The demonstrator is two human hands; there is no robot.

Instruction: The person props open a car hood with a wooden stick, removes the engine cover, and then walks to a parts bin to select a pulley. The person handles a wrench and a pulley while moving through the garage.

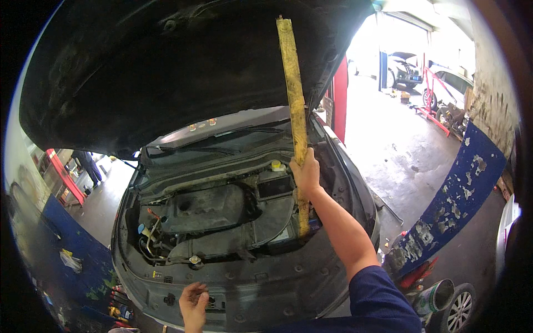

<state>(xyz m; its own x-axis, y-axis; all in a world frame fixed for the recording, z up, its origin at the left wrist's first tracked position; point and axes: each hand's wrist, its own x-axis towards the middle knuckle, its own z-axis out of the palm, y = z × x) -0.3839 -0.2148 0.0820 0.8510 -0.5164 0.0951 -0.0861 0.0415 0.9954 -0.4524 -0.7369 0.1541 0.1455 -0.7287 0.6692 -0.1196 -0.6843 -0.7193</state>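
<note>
"Two hands in view; state of the nearer?"
"Left hand: above the car's front panel, fingers loosely curled, thumb apart. Contact with panel: cannot tell."
"Right hand?"
"Wrapped firmly around a yellow stick, below its middle. Stick nearly upright; lower end in the engine bay, right of the dark engine cover. Upper end in front of the raised hood; touching or not, unclear."
"Farther back?"
"Windshield behind the engine; red post at right; farthest, another car, hood up."
</note>
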